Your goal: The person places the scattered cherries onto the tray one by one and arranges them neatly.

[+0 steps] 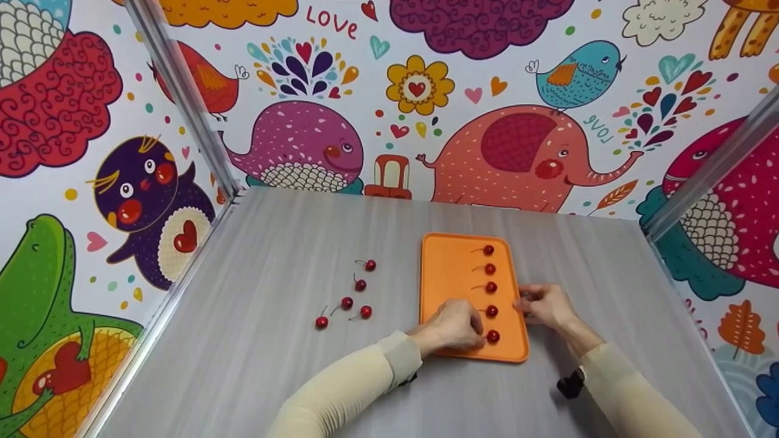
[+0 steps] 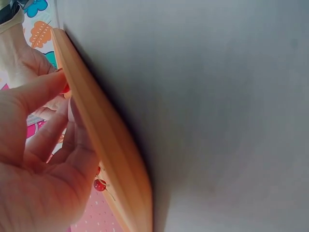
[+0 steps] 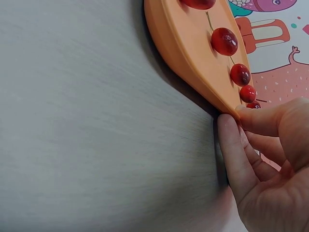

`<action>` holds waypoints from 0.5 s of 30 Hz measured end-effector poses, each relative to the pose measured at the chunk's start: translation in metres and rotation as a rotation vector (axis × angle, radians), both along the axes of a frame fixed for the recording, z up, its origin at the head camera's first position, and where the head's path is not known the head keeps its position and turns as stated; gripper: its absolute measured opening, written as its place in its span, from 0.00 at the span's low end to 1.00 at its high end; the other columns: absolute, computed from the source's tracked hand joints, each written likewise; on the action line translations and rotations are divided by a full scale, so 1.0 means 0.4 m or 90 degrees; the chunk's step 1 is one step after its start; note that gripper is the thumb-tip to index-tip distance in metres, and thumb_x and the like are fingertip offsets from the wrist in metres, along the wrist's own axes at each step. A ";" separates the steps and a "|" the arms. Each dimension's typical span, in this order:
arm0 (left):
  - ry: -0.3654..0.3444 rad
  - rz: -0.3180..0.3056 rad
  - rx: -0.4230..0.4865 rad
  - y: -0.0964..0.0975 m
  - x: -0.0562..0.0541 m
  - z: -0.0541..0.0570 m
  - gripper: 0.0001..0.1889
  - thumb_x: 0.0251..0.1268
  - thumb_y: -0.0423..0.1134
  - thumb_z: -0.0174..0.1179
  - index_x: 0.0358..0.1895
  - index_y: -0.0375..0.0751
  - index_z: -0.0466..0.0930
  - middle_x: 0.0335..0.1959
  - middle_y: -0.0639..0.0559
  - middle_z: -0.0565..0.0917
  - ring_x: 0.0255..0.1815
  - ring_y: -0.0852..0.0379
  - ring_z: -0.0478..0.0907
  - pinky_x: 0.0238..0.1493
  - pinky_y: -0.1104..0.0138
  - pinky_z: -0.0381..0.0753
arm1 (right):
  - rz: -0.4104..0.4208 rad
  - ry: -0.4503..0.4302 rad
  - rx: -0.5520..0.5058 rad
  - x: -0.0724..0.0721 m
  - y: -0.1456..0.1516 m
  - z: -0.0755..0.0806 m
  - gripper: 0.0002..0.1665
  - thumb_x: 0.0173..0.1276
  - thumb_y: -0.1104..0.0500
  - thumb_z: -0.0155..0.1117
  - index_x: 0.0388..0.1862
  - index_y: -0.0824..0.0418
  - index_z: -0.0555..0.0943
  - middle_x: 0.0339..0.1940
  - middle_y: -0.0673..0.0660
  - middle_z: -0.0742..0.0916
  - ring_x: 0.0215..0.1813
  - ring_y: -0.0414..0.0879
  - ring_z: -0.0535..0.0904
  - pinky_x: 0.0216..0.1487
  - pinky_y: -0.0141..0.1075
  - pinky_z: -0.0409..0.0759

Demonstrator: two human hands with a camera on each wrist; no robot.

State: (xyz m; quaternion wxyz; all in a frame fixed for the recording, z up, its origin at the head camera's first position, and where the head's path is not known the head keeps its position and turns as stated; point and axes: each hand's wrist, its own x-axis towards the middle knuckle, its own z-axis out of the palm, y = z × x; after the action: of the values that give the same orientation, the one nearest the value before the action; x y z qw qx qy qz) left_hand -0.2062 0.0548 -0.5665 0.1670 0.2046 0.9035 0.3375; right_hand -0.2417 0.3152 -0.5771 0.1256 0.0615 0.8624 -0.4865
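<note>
An orange rectangular tray (image 1: pixel 453 267) lies on the table, with several red cherries (image 1: pixel 490 287) in a column along its right side, their stems pointing left. My left hand (image 1: pixel 453 327) reaches over the tray's left rim. Its thumb and fingertips pinch at the stem side of the nearest cherry (image 1: pixel 493 336); that cherry is mostly hidden behind the thumb in the left wrist view. My right hand (image 1: pixel 551 306) grips the tray's right edge, thumb at the rim and index finger low against the side, as the right wrist view shows.
Left of the tray, several loose cherries (image 1: pixel 347 303) with stems lie scattered on the grey table (image 1: pixel 261 255). Patterned panels with cartoon animals (image 1: pixel 292 140) stand at the back and sides, joined by metal posts (image 1: pixel 182 91).
</note>
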 end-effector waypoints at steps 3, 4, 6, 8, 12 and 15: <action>0.012 -0.016 0.012 -0.003 -0.004 -0.002 0.04 0.63 0.41 0.82 0.38 0.48 0.98 0.37 0.61 0.94 0.36 0.69 0.82 0.40 0.75 0.82 | 0.001 -0.001 0.003 0.000 0.001 0.000 0.32 0.77 0.65 0.74 0.75 0.77 0.79 0.51 0.68 0.92 0.45 0.44 0.92 0.45 0.43 0.96; 0.017 -0.022 0.016 -0.005 -0.005 -0.003 0.04 0.62 0.40 0.82 0.39 0.48 0.98 0.38 0.61 0.95 0.37 0.69 0.82 0.40 0.76 0.82 | 0.001 -0.001 0.004 0.000 0.001 0.000 0.31 0.77 0.65 0.74 0.74 0.77 0.80 0.50 0.68 0.92 0.44 0.44 0.92 0.45 0.43 0.96; 0.030 -0.040 0.027 -0.010 -0.008 -0.005 0.05 0.63 0.39 0.81 0.40 0.48 0.98 0.39 0.60 0.96 0.38 0.70 0.82 0.41 0.77 0.82 | 0.003 -0.002 0.010 0.001 0.002 0.000 0.31 0.78 0.64 0.74 0.74 0.77 0.80 0.51 0.68 0.91 0.45 0.44 0.92 0.45 0.43 0.96; 0.034 -0.050 0.037 -0.017 -0.011 -0.005 0.05 0.65 0.39 0.79 0.42 0.47 0.98 0.39 0.60 0.96 0.37 0.70 0.82 0.41 0.77 0.81 | 0.000 -0.004 0.012 0.001 0.001 0.001 0.31 0.78 0.64 0.74 0.74 0.77 0.80 0.51 0.68 0.91 0.45 0.44 0.92 0.45 0.43 0.96; 0.049 -0.066 0.066 -0.043 -0.022 0.001 0.07 0.71 0.39 0.77 0.48 0.44 0.97 0.42 0.56 0.97 0.37 0.71 0.84 0.43 0.77 0.83 | 0.002 -0.011 0.014 0.001 0.001 0.004 0.32 0.79 0.63 0.73 0.76 0.77 0.79 0.53 0.70 0.91 0.47 0.45 0.92 0.47 0.44 0.96; 0.074 -0.070 0.088 -0.074 -0.036 0.010 0.09 0.74 0.38 0.75 0.52 0.42 0.97 0.45 0.53 0.97 0.40 0.70 0.87 0.45 0.77 0.84 | 0.004 -0.014 0.009 0.002 0.001 0.007 0.32 0.79 0.63 0.73 0.76 0.77 0.78 0.54 0.70 0.91 0.47 0.45 0.92 0.48 0.45 0.96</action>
State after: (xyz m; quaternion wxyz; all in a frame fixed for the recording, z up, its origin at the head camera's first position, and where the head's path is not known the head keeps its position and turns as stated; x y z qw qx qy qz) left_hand -0.2205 0.0252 -0.5627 0.1177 0.2842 0.8736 0.3770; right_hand -0.2410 0.3156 -0.5742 0.1363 0.0647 0.8648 -0.4790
